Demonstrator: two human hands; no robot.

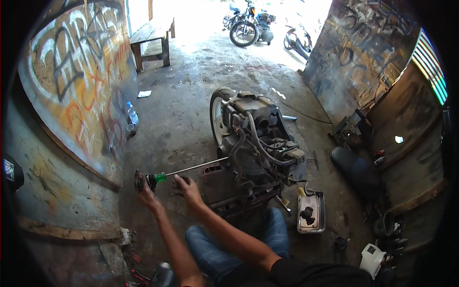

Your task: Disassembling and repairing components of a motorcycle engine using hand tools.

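At the left, my left hand is closed around the handle end of a long screwdriver. Its handle is green and black, and the thin metal shaft slants up to the right. The shaft's far end meets the left side of a greasy scooter engine, where the tip is hidden. My right hand hovers just below the shaft close to the handle, its fingers loosely curled and apart, with nothing visible in them. A wheel is attached to the engine, and hoses loop over its top.
Beneath the engine is a dark crate. A metal tray with a dark rag lies to its right. A black seat leans by the right wall. A water bottle stands by the left wall; a bench and motorcycles are farther back.
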